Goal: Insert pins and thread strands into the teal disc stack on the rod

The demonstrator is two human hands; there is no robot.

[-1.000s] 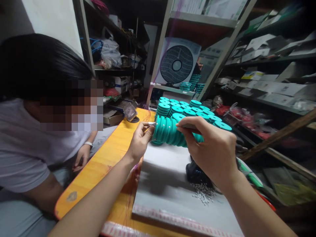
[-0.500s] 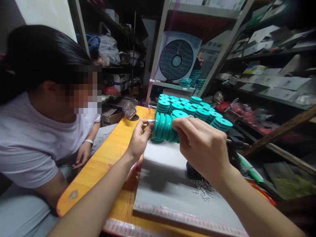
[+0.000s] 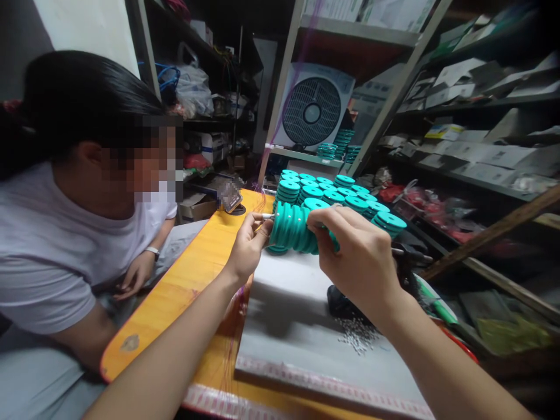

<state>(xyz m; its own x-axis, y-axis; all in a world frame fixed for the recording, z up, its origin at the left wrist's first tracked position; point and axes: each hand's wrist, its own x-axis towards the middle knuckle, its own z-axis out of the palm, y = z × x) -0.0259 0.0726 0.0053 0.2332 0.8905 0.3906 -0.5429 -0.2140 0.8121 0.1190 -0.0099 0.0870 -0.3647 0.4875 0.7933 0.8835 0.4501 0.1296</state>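
A row of green ring-shaped spools [image 3: 289, 226] lies sideways on a rod above the pale board [image 3: 280, 326], with small white beads on the upper rims. My left hand [image 3: 250, 242] is closed, thumb and fingers pinching the white end of the rod [image 3: 268, 216] at the row's left side. My right hand [image 3: 356, 248] is closed too, its fingertips pressed together against the spools on the right; what they pinch is hidden. Below it, a pile of tiny white pieces [image 3: 356, 335] lies on the board beside a black object [image 3: 339, 302], partly covered by my wrist.
Stacks of green spools [image 3: 335, 197] stand behind the row. A person in a white shirt [image 3: 48, 245] sits at the left of the orange table [image 3: 175, 297]. A box fan [image 3: 311, 111] stands on the rack behind; shelves with cartons [image 3: 494, 157] line the right.
My right hand has shifted slightly left and down along the spools, its fingers still pinched. My left hand stays at the rod's end. The view has moved a little.
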